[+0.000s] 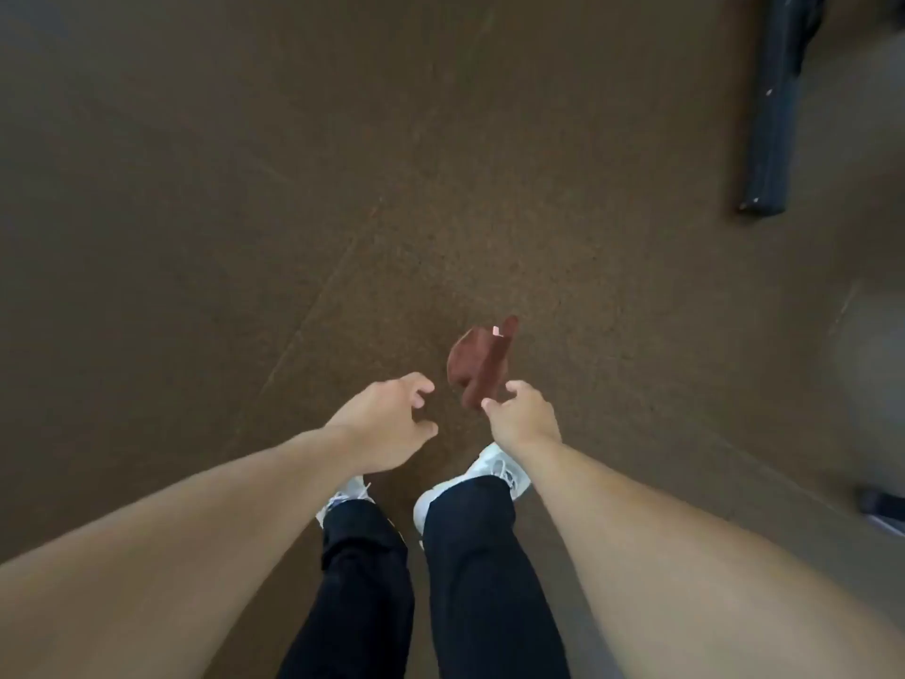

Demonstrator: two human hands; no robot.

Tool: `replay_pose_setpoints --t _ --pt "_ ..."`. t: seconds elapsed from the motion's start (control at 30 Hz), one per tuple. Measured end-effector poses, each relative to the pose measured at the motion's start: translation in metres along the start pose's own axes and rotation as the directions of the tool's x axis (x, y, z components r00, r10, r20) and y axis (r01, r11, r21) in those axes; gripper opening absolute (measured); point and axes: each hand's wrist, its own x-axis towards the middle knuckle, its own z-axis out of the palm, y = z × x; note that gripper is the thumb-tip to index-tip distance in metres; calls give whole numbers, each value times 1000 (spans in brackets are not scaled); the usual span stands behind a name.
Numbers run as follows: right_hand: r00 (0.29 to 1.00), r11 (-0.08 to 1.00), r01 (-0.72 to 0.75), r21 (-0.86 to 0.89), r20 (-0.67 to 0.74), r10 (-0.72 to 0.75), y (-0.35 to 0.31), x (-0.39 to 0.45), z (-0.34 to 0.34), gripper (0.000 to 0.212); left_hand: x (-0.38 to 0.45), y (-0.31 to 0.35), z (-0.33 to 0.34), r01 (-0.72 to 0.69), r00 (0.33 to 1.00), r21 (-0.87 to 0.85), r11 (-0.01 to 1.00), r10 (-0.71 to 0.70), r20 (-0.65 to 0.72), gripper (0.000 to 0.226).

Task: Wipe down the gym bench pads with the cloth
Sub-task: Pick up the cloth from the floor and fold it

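Obs: person standing on brown floor point(245, 188), head cam looking straight down. No bench pad in view, so wiping not started; step in hand looks like prep, i.e. getting the cloth ready.

Cloth point(482, 367): reddish-brown, bunched, just beyond fingertips of right hand point(524, 419). Right fingers reach up to its lower edge and appear to pinch it, but blur is heavy; can't tell for certain whether it's held or loose in the air.

Left hand point(387, 419): fingers apart, loosely curled, holds nothing, just beside cloth w/o touching.

Next move (est.): secure cloth w/ both hands, spread or fold it, then walk to the bench.

Surroundings: white shoes point(494, 475), dark trousers below. Dark bar point(771, 139) of some equipment upper right, well apart. Nothing lies betw. hands and cloth.
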Motion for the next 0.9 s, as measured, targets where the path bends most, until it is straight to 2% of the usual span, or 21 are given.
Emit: replay_pose_setpoints --t 0.07,0.23,0.43,0.6,0.77,0.83,0.9 --pt "1000 1000 -3 12 -14 3 6 26 13 57 27 0 16 29 1000 10 1000 -29 -3 58" --pt "999 1000 -10 -10 -39 10 7 70 32 41 74 11 43 43 999 -24 999 -43 5 63" --pt "989 969 100 -225 -83 -121 16 74 29 39 84 21 54 58 998 68 996 -59 22 54" --pt "972 968 178 -174 -122 -201 29 16 4 28 40 29 44 140 988 142 980 -149 51 48" --pt "939 952 299 -63 -157 -305 37 -85 -38 23 -42 65 11 190 981 130 973 -194 20 44" --pt "920 932 356 -64 -153 -362 42 -137 -61 22 -80 95 -3 146 988 118 982 -137 -78 39" --pt "873 897 429 -107 -205 -442 48 -193 -76 19 -121 131 -19 56 976 64 996 -42 -213 36"
